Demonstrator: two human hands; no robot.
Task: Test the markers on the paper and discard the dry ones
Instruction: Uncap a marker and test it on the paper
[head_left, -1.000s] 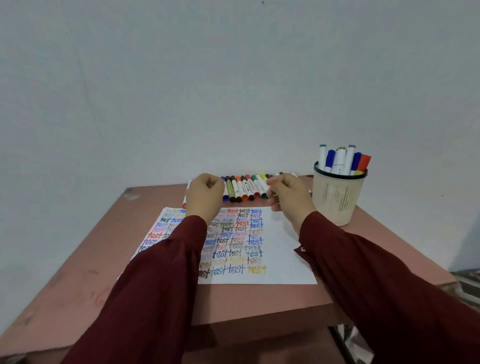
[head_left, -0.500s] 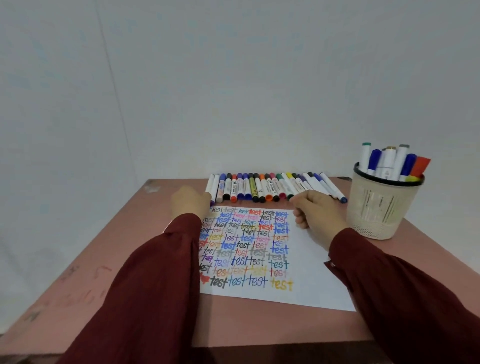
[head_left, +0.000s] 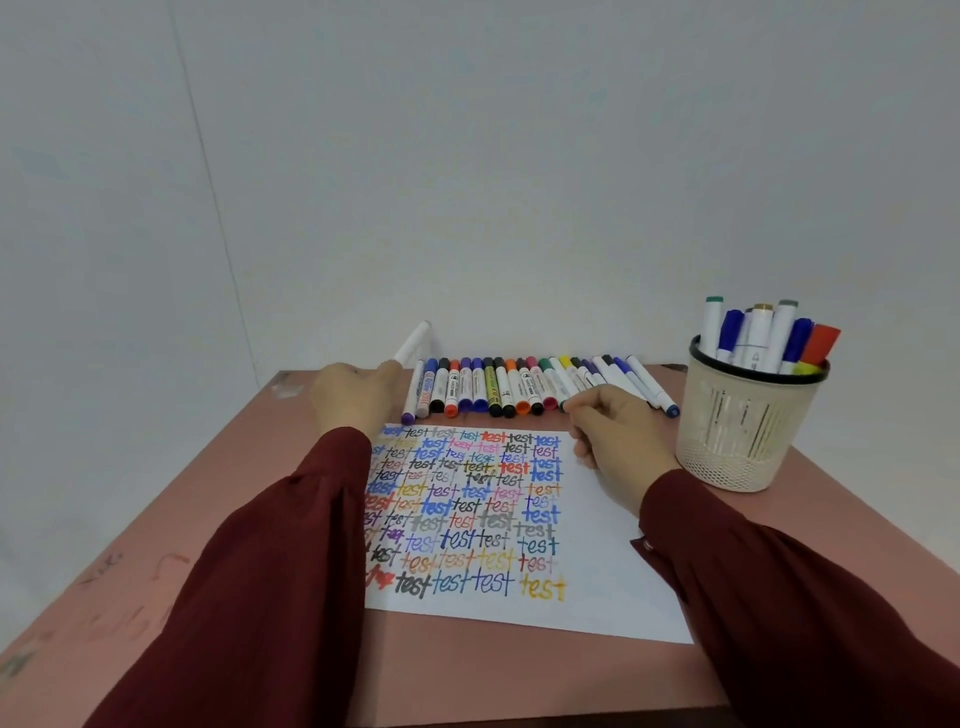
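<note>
On my feed the paper (head_left: 602, 577) lies flat on the pinkish table (head_left: 218, 519), its left two thirds filled with the word "test" in many colours and its right strip blank.

The left hand (head_left: 356, 402) sits just past the paper's far left corner. Its fingers are curled round a white marker (head_left: 413, 340), which sticks up and away from the paper at a slant. I cannot see that marker's tip or cap colour.

The right hand (head_left: 621, 434) rests over the paper's far right corner with its fingers curled in. Its fingertips reach the near ends of the row of markers (head_left: 511, 387). I cannot tell whether they pinch one.

That row lies side by side along the paper's far edge, caps in purple, blue, black, orange, green and pink.

To the right of the paper, just beside its far corner, stands a cream mesh cup (head_left: 743, 452) holding several upright markers (head_left: 761, 332).

Dark red sleeves cover both forearms, and the left one overlaps the paper's left edge.
</note>
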